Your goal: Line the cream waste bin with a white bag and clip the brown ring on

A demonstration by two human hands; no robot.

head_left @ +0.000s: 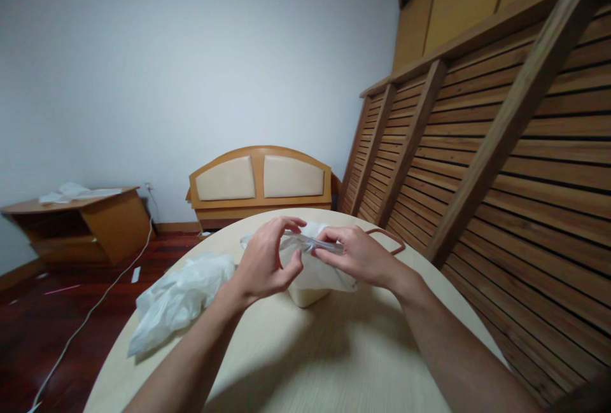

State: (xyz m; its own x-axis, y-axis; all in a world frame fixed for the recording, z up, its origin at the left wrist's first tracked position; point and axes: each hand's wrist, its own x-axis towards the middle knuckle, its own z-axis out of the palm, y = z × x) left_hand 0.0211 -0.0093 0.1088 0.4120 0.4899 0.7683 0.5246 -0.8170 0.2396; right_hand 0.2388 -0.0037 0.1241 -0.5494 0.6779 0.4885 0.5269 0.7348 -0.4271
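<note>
My right hand [360,255] pinches a gathered, twisted part of a clear plastic bag [324,273] between thumb and fingers. Just left of it, my left hand [270,257] is open, thumb and fingers curved apart around the plastic; whether its hidden fingers touch it I cannot tell. Below the plastic, the rounded corner of a cream-coloured box-like object [306,296] rests on the round table [286,362]. Both hands partly hide the bag and this object. To the left of my left hand lies a crumpled white plastic bag [184,295].
A reddish-brown loop [398,244] lies near the table's right edge. Slatted wooden panels [477,165] lean along the right side. Behind the table stands a padded headboard [260,177]. A low cabinet [95,222] and a white cable [112,286] are at left.
</note>
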